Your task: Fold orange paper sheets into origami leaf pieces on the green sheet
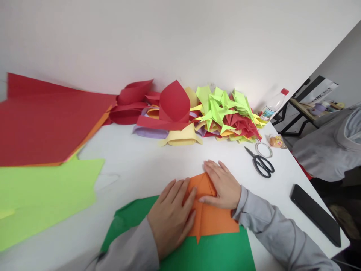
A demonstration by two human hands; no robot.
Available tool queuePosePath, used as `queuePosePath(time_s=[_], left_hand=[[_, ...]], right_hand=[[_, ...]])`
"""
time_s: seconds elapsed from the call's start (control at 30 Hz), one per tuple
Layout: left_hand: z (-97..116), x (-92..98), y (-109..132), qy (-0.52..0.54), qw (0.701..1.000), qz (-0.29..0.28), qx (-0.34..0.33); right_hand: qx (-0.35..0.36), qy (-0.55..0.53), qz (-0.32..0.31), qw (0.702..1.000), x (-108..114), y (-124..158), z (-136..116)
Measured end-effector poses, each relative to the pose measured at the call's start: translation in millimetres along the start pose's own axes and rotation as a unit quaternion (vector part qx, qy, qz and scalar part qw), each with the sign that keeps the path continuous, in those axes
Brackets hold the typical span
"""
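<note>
A partly folded orange paper (214, 220) lies on a green sheet (214, 254) at the near edge of the white table (141, 162). My left hand (170, 216) lies flat on the orange paper's left side, fingers stretched out. My right hand (222, 184) presses flat on the paper's upper part, fingers together and pointing left over a fold. Neither hand grips anything; both hold the paper down.
Red sheets (42, 120) and lime sheets (42, 195) are stacked at the left. A heap of folded paper shapes (197, 113) sits by the wall. Scissors (261, 163), a tape ring (264, 149), a bottle (272, 105) and a black phone (316, 214) lie at the right. Another person's grey sleeve (327, 150) is beyond the table's right edge.
</note>
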State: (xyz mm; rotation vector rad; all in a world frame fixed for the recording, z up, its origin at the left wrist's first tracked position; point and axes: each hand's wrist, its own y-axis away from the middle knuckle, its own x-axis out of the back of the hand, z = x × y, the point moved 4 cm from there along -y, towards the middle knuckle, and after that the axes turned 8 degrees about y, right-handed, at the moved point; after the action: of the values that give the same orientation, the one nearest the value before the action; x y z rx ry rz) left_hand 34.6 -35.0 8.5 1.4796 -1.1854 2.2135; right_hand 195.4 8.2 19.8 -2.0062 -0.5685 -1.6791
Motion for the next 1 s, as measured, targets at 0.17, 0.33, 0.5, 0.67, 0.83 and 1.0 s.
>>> queuePosePath(time_s=[0.17, 0.33, 0.5, 0.67, 0.83, 1.0], left_hand=[[0.4, 1.3, -0.1, 0.0, 1.0, 0.013, 0.004], [1.3, 3.7, -2.1, 0.002, 1.0, -0.008, 0.004], [-0.3, 5.3, -4.3, 0.035, 0.999, 0.001, 0.005], [-1.6, 1.9, -3.7, 0.046, 0.998, -0.032, -0.004], [-2.2, 1.4, -4.2, 0.053, 0.998, -0.027, -0.011], [-4.7, -0.2, -4.9, 0.061, 0.997, -0.028, -0.047]], right_hand=[[0.018, 0.016, 0.073, 0.997, 2.0, 3.8, -1.9], [0.043, 0.058, 0.107, 0.992, 1.3, 3.5, -7.2], [0.033, 0.051, 0.106, 0.993, -0.1, 2.9, -6.4], [0.02, 0.041, 0.128, 0.991, 0.9, 4.4, -4.6], [0.022, 0.067, 0.13, 0.989, 1.7, 2.6, -7.2], [0.024, 0.068, 0.12, 0.99, 4.6, -0.6, -9.3]])
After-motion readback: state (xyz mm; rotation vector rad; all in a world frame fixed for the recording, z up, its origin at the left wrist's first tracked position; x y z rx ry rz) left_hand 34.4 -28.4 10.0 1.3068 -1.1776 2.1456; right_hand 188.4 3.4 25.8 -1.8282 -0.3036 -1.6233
